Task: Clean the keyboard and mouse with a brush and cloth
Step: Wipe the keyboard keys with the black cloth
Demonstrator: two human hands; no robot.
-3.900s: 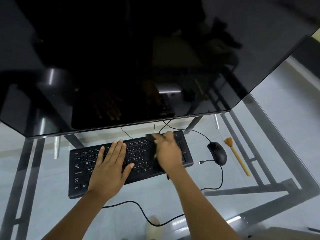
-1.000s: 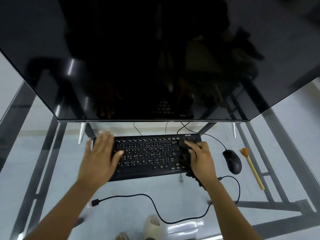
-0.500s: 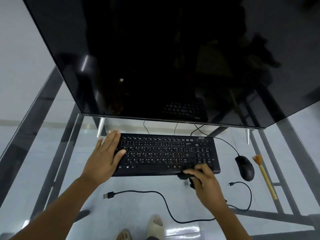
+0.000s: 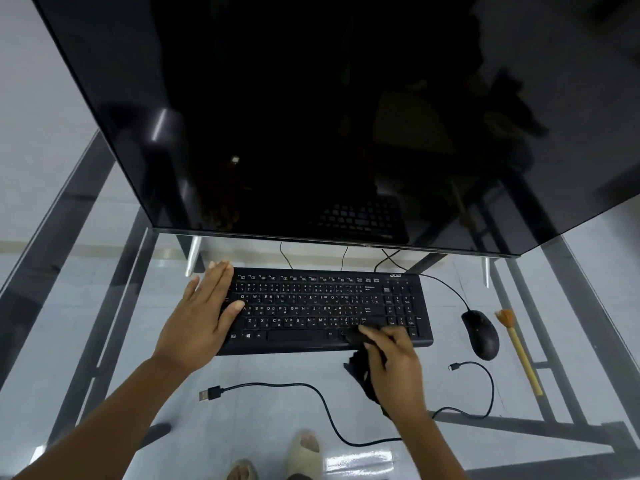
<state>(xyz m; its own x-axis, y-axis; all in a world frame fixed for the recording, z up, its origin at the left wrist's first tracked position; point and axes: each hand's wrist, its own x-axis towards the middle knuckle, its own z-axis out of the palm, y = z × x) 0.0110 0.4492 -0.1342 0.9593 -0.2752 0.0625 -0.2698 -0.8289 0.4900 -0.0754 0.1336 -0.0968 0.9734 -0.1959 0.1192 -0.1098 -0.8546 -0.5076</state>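
A black keyboard (image 4: 311, 303) lies on the glass desk under the monitor. My left hand (image 4: 201, 317) rests flat on its left end, fingers straight. My right hand (image 4: 391, 362) holds a black cloth (image 4: 358, 367) against the keyboard's front edge, right of the space bar; part of the cloth hangs below my palm. A black mouse (image 4: 480, 334) sits to the right of the keyboard. A brush (image 4: 517, 351) with a pale wooden handle and orange bristles lies right of the mouse.
A large dark monitor (image 4: 311, 116) overhangs the back of the glass desk (image 4: 104, 341). A loose black USB cable (image 4: 311, 393) curls across the desk in front of the keyboard. Feet in sandals show through the glass below.
My right hand has slid the cloth from the keyboard's right keypad down to its front edge and a little leftward. My left hand stays flat on the left end.
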